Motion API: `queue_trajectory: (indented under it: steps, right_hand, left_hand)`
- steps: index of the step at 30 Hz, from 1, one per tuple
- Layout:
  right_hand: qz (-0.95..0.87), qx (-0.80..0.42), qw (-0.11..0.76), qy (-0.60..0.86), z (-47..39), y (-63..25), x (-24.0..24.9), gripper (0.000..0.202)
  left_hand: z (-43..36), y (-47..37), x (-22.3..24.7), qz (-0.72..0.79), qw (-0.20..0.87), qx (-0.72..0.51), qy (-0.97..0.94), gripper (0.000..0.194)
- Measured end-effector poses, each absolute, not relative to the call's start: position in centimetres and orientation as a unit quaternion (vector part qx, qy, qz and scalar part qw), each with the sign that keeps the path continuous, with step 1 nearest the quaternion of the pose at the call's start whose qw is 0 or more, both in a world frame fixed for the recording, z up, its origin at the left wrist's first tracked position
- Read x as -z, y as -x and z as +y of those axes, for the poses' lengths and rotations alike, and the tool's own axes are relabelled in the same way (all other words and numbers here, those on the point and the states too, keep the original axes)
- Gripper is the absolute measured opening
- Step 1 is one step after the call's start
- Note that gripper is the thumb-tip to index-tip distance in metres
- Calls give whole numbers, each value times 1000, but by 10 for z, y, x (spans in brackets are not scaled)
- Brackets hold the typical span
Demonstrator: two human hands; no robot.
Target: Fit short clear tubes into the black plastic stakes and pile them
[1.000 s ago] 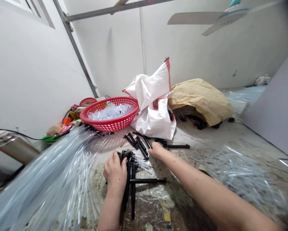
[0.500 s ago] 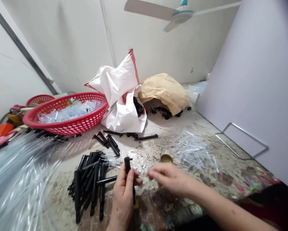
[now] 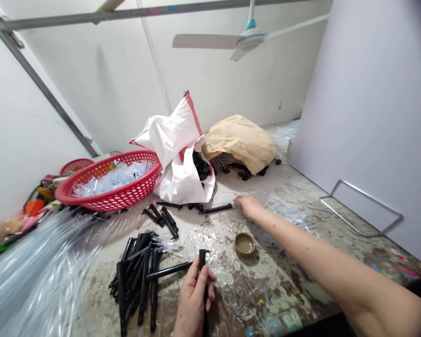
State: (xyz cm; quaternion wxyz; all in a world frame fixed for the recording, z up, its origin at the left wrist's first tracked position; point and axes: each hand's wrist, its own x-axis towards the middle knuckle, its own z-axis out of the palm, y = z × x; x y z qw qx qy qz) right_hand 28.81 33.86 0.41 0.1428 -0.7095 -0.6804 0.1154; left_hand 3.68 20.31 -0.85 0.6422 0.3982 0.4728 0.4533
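My left hand (image 3: 195, 296) is wrapped round an upright black tube (image 3: 203, 257) with a small side nub at its top. Another black tube (image 3: 170, 270) lies between that hand and a pile of black tubes (image 3: 136, 276). Farther forward, my right hand (image 3: 247, 206) is stretched out near the end of a lone black tube (image 3: 215, 208); its fingertips are small and bent down, and whether they hold anything cannot be made out. A small round dish of liquid (image 3: 244, 244) stands nearer me, with clear thin tubes (image 3: 284, 210) to its right.
A red basket (image 3: 108, 199) of clear pieces stands at the left, above long clear strands (image 3: 45, 281). A white sack (image 3: 178, 173) and a tan cover (image 3: 240, 140) stand at the back. A wire frame (image 3: 361, 208) lies at the right by a pale panel (image 3: 358, 107).
My right hand has moved forward from beside my left hand, past the dish, which now shows fully. My left hand still holds the tube. The view has tilted up a little.
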Motion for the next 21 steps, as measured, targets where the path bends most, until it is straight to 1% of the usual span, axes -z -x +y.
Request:
queue_trajectory:
  steps: [3, 7, 10, 13, 16, 18, 21]
  right_hand:
    - [-688, -113, 113, 708, 342, -285, -5, 14]
    - [-683, -103, 103, 715, 338, -286, -11, 13]
    - [-667, -108, 124, 727, 327, -291, -22, 19]
    - [-673, -148, 146, 710, 303, -297, -36, 25]
    - [-715, -185, 166, 653, 271, -299, -46, 21]
    - [-762, -153, 174, 605, 252, -296, -47, 17]
    - [-814, -33, 147, 561, 234, -288, -42, 13]
  left_hand:
    - [203, -37, 7, 463, 648, -457, -396, 40]
    - [203, -37, 9, 450, 657, -454, -400, 36]
    - [203, -37, 11, 454, 656, -454, -396, 39]
    - [203, -37, 11, 457, 656, -448, -401, 43]
    - [203, -38, 9, 457, 654, -443, -409, 50]
    - [203, -38, 8, 462, 649, -441, -413, 55]
    - [202, -39, 7, 467, 644, -438, -419, 57]
